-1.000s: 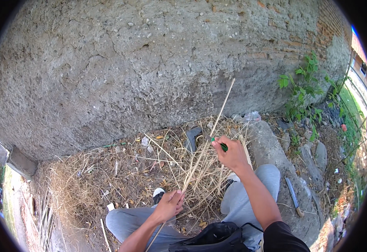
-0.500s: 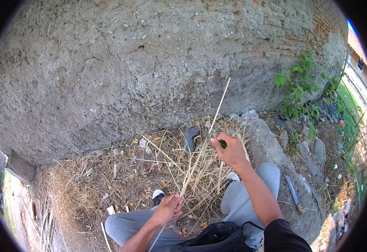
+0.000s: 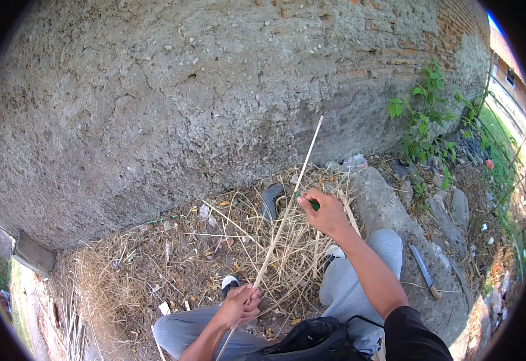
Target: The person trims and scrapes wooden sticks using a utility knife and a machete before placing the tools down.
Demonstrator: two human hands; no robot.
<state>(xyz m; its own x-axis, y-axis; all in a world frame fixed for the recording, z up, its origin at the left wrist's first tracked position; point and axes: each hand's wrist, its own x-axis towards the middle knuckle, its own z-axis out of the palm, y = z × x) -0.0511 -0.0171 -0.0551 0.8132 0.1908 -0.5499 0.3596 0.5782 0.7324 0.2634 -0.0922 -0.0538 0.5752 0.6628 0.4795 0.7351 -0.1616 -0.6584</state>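
Observation:
A long, thin, pale strip (image 3: 279,234), like split bamboo or cane, runs slantwise from my lap up toward the wall. My left hand (image 3: 237,308) is closed round its lower part, above my left leg. Farther up on the right, my right hand (image 3: 329,218) grips a small green-handled tool (image 3: 314,205). The tool's green end lies close beside the strip; its working part is too small to make out, and I cannot tell whether it touches. Beyond the strip's upper end rises the rough wall.
Dry shavings (image 3: 124,289) cover the ground around my feet. A knife (image 3: 424,269) lies on the stone slab (image 3: 383,201) to my right. A dark grey curved object (image 3: 270,201) rests near the wall (image 3: 184,120). A green plant (image 3: 426,114) grows at the right.
My right hand with the green-handled tool sits slightly farther left and lower. The strip's upper end has shifted a little left and down. My left hand keeps its hold; the view has shifted slightly.

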